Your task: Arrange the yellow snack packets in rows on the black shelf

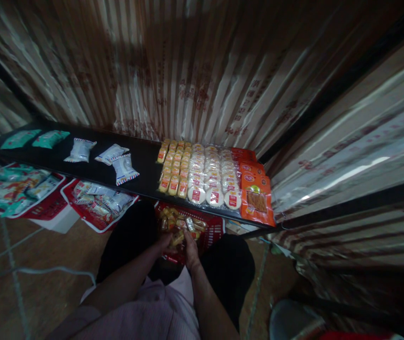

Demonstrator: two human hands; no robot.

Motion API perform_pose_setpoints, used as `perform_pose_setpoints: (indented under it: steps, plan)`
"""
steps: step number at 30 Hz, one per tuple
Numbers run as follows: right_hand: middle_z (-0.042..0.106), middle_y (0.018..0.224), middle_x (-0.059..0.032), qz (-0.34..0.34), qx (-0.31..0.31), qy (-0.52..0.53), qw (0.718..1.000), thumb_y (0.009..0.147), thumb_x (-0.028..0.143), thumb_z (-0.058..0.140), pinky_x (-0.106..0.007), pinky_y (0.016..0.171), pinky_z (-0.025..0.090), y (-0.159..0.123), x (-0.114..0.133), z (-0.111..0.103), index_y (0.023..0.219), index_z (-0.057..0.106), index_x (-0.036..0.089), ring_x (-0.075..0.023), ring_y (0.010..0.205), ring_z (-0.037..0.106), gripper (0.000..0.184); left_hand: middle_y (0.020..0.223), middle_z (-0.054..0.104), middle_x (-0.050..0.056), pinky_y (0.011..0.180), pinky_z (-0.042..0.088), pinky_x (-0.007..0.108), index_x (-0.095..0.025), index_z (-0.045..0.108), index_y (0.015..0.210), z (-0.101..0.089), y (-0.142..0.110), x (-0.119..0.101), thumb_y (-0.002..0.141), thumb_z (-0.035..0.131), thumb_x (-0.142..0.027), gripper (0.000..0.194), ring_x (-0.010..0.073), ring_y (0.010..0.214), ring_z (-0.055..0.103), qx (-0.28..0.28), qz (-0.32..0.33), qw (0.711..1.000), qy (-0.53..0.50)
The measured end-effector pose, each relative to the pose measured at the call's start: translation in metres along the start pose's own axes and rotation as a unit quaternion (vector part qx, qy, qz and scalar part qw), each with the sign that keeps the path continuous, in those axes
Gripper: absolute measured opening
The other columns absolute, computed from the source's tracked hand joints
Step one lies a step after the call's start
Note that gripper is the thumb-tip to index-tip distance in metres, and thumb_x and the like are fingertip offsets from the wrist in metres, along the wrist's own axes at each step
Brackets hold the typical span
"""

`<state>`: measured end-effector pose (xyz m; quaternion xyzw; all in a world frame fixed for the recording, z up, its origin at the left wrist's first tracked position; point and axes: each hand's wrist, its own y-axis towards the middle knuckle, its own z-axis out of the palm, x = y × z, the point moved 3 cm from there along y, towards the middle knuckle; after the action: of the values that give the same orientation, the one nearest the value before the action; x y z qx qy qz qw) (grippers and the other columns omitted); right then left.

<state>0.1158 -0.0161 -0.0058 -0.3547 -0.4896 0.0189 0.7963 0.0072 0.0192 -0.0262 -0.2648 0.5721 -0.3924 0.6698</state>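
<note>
Between my knees, a red plastic basket (216, 231) sits partly under the shelf edge, with small yellow wrapped snack cakes (168, 218) in it. My left hand (164, 242) and my right hand (191, 248) reach into it from either side. Both have their fingers closed around a few wrapped snack cakes (177, 237) held low in the basket. The fingertips are dim and partly hidden. Just above, on the black shelf (147, 177), stand tight rows of the same yellow cakes (174, 171), beside rows of white round wrapped biscuits (214, 182).
Orange snack bags (256, 193) lie at the shelf's right end. Blue-white packets (124, 167) and green packets (51, 139) lie spread to the left. Two more red baskets, one with mixed packets (105, 200), one with green bags (14, 189), stand below. Pleated sheeting (188, 71) hangs behind.
</note>
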Motion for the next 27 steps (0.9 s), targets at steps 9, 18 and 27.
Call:
perform_pose_setpoints:
  steps: [9,18,27]
  plan:
    - [0.070,0.071,-0.0024,0.002,-0.046,0.009,0.999,0.055,0.056,0.074,-0.023,0.050,0.043,-0.007,0.004,0.004,0.093,0.068,0.016,-0.0146,0.057,0.059,0.055,0.087,0.069,0.008,0.065,0.053,0.030,-0.014,0.061,0.094,-0.001,0.009,0.006,0.076,0.058,-0.051,0.041,0.0204,0.078,0.065,0.038,0.045,0.995,0.082]
    - [0.049,0.040,0.0069,0.025,-0.068,-0.061,0.995,0.057,0.065,0.067,-0.023,0.041,0.038,-0.004,-0.001,0.000,0.086,0.064,0.018,-0.0115,0.039,0.047,0.056,0.069,0.058,-0.002,0.077,0.044,0.025,-0.017,0.055,0.064,0.000,0.014,-0.008,0.075,0.055,-0.024,0.012,0.0128,0.075,0.056,0.004,0.202,0.970,0.132]
    - [0.068,0.063,-0.0030,0.006,-0.087,-0.041,0.995,0.058,0.060,0.069,-0.027,0.051,0.050,0.005,-0.008,-0.010,0.079,0.067,0.016,-0.0176,0.056,0.063,0.049,0.081,0.062,-0.001,0.075,0.046,0.025,-0.017,0.057,0.085,0.007,0.005,-0.001,0.060,0.069,-0.019,0.028,0.0141,0.080,0.058,0.064,0.306,0.916,0.253]
